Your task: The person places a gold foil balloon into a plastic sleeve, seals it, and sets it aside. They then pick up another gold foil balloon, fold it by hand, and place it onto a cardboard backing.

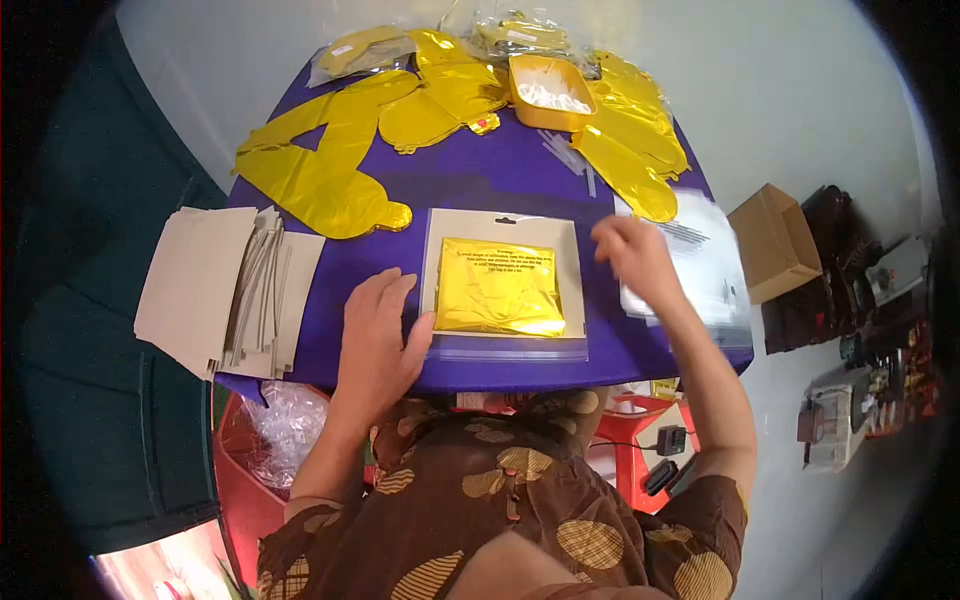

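The centre-frame yellow packet (497,295) could skid if the spread left hand (378,335), or right hand (636,258) (grip unclear), bumps it.

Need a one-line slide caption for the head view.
Left hand and right hand flank a clear bag of folded gold foil on a purple tablecloth.

Look at that shine: the folded foil packet (497,305) gleams, crinkled and mirror-bright! Clear plastic glints on the smooth sleeve (510,355). Glossy gold foil shapes (330,200) flash against matt purple cloth (450,185), while the card stack (190,280) looks dull, papery and smooth.
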Demonstrator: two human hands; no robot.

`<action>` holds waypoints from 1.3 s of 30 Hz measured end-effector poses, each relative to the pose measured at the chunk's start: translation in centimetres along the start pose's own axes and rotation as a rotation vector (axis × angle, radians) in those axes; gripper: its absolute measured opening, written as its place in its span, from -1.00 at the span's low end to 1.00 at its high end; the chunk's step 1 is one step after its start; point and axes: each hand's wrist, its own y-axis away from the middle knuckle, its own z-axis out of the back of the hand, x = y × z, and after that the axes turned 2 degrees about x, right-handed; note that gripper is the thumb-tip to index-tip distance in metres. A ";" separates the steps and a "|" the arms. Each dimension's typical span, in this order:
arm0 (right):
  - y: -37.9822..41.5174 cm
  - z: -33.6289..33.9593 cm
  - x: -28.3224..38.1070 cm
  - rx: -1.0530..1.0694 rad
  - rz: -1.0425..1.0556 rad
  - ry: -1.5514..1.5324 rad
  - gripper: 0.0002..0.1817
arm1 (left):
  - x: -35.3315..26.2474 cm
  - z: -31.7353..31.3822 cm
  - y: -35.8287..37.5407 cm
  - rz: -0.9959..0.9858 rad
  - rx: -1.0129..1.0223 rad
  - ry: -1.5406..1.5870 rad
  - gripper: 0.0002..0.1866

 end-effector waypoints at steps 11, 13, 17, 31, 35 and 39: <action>-10.8 -2.3 -5.3 -0.176 -0.067 0.710 -0.71 | -3.7 -0.9 2.0 -0.100 0.310 -0.054 -0.34; -11.1 -2.2 -5.6 -0.160 -0.077 0.669 -0.72 | -3.4 -0.6 1.9 -0.091 0.235 -0.050 -0.34; -11.0 -1.9 -5.3 -0.141 -0.097 0.608 -0.73 | -2.5 0.1 0.4 -0.143 0.131 -0.137 -0.39; 7.7 4.2 -1.1 0.071 -0.012 0.043 -0.89 | -6.0 -7.5 -8.7 -0.669 0.605 -0.109 -0.05; 13.2 4.0 -0.9 0.060 -0.086 -0.031 -0.89 | -5.2 -9.2 -8.5 -0.633 0.622 -0.081 -0.07; 15.7 3.0 -0.3 0.064 0.019 0.039 -0.88 | -5.1 -9.6 -8.1 -0.600 0.585 -0.058 -0.16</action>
